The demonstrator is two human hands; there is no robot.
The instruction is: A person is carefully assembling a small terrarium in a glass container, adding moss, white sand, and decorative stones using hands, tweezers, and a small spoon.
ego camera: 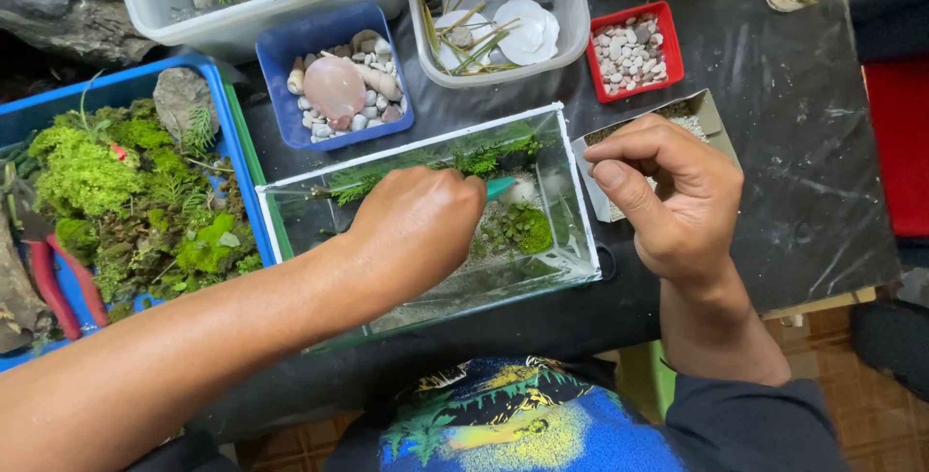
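Planting inside a small glass tank (571, 203) on the black desk (794, 143), with both hands at work.

The left hand (416, 225) reached down into the tank, closed around a teal-handled tool (501, 187) whose tip was hidden among the sand and greenery; a moss clump (523, 228) sat just beside it. The right hand (668, 196) hovered over the tank's right rim with thumb and forefinger pinched together; whether it held anything I could not tell. A grey tray of grit (692, 116) lay under that hand. By my judgement the step was bedding plants into the sand, and the next move called for a steady, shallow press without disturbing the moss.
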